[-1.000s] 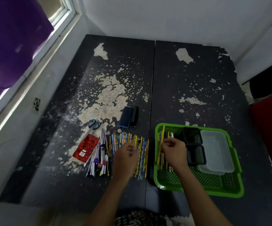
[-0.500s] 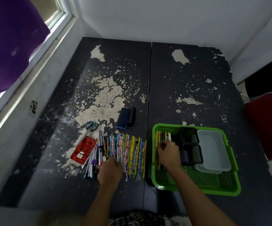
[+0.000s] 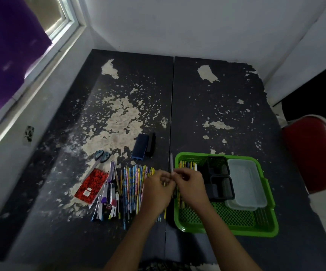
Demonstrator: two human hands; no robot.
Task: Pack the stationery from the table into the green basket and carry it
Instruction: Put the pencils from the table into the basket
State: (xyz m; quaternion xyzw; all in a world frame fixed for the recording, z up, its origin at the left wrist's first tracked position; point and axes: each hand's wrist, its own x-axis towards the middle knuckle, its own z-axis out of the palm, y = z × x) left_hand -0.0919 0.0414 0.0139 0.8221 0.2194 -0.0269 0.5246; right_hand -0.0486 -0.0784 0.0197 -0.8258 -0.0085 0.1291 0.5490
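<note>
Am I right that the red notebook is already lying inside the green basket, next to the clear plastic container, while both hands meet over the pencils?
Not quite: the head view shows the red notebook still on the table, left of the pencils. The green basket does hold the clear plastic container, and the left hand and right hand do meet there.

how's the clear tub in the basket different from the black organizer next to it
The clear tub is see-through plastic and one open space; the black organizer is dark, opaque and split into two compartments. The tub sits at the right, the organizer in the middle. Both stand in the green basket.
</note>
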